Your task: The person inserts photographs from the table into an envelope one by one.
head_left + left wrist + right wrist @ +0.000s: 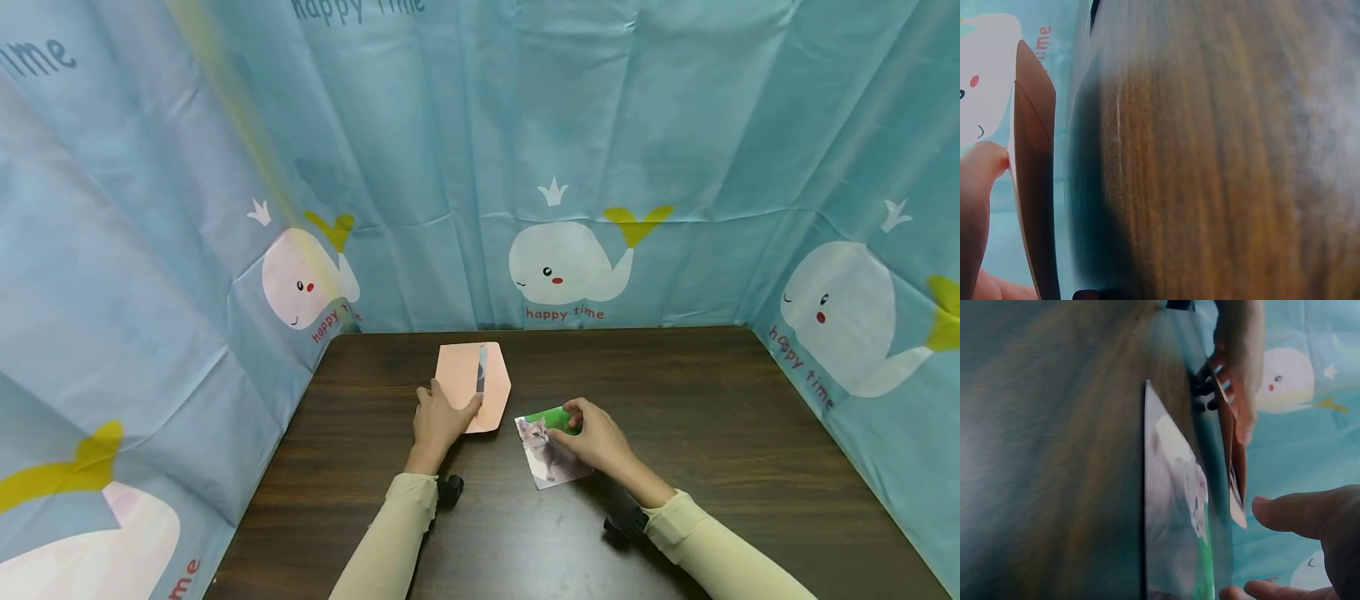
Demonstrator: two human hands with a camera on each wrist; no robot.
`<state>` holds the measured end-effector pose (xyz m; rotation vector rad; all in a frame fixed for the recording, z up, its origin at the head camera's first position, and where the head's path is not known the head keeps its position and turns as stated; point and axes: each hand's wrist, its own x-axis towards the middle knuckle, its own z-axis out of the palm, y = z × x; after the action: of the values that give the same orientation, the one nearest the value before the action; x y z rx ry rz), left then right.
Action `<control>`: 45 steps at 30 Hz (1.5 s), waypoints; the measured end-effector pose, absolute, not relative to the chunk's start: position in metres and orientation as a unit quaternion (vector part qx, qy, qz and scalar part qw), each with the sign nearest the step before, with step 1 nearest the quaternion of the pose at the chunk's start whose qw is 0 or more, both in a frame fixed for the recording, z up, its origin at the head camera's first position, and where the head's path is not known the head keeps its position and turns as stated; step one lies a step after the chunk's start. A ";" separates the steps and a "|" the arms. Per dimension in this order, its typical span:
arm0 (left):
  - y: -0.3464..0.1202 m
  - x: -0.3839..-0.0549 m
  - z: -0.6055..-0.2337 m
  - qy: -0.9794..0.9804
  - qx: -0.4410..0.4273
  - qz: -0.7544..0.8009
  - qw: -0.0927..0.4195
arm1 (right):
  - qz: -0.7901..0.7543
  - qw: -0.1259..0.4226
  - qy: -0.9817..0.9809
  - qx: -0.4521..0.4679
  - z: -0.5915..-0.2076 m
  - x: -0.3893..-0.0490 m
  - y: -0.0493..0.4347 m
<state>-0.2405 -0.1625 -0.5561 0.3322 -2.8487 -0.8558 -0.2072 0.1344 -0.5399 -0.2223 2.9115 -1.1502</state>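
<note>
A pink envelope (455, 375) is at the back left of the table, its pointed flap to the right. A grey-blue strip (481, 375) shows along its opening. My left hand (441, 421) grips the near part of the envelope, thumb on the upper face; in the left wrist view the envelope (1035, 156) stands clear of the table. To the right lies a photo card (551, 467) with a kitten and a green area. My right hand (600, 437) is over the card's right side, thumb and forefinger apart. In the right wrist view the thumb is off the card (1169, 506).
The dark wood table (675, 375) reaches to a blue curtain (450, 167) printed with whales, which stands along the back and both sides. A black wrist device (450, 490) sits on the left wrist, another (627, 525) on the right.
</note>
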 end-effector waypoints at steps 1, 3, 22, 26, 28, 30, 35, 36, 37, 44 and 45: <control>-0.162 -0.241 -0.556 -0.949 0.112 -0.286 0.074 | -0.360 0.002 0.930 -0.072 -0.541 -0.205 0.137; -0.162 -0.240 -0.556 -0.948 0.114 -0.288 0.072 | -0.348 0.006 0.935 -0.071 -0.541 -0.200 0.143; -0.160 -0.240 -0.553 -0.949 0.116 -0.285 0.067 | -0.279 0.021 0.958 -0.068 -0.541 -0.174 0.157; -0.160 -0.240 -0.554 -0.950 0.115 -0.282 0.069 | -0.277 0.013 0.958 -0.068 -0.544 -0.174 0.154; -0.160 -0.240 -0.554 -0.950 0.116 -0.282 0.068 | -0.277 0.014 0.958 -0.067 -0.545 -0.175 0.153; -0.160 -0.240 -0.554 -0.950 0.118 -0.282 0.066 | -0.279 0.020 0.958 -0.063 -0.545 -0.176 0.152; -0.161 -0.240 -0.555 -0.950 0.119 -0.282 0.063 | -0.273 0.029 0.960 -0.059 -0.545 -0.178 0.150; -0.161 -0.240 -0.556 -0.950 0.119 -0.282 0.061 | -0.269 0.028 0.961 -0.061 -0.545 -0.178 0.150; -0.161 -0.240 -0.557 -0.950 0.119 -0.281 0.060 | -0.265 0.028 0.962 -0.062 -0.546 -0.178 0.150; -0.162 -0.240 -0.558 -0.949 0.119 -0.286 0.062 | -0.257 0.020 0.963 -0.071 -0.547 -0.178 0.149; -0.162 -0.240 -0.557 -0.949 0.119 -0.287 0.062 | -0.258 0.019 0.963 -0.071 -0.547 -0.178 0.149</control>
<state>-0.2401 -0.1616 -0.5574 0.3606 -2.8680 -0.8668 -0.1775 0.1493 -0.5475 -0.2213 2.9893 -0.8019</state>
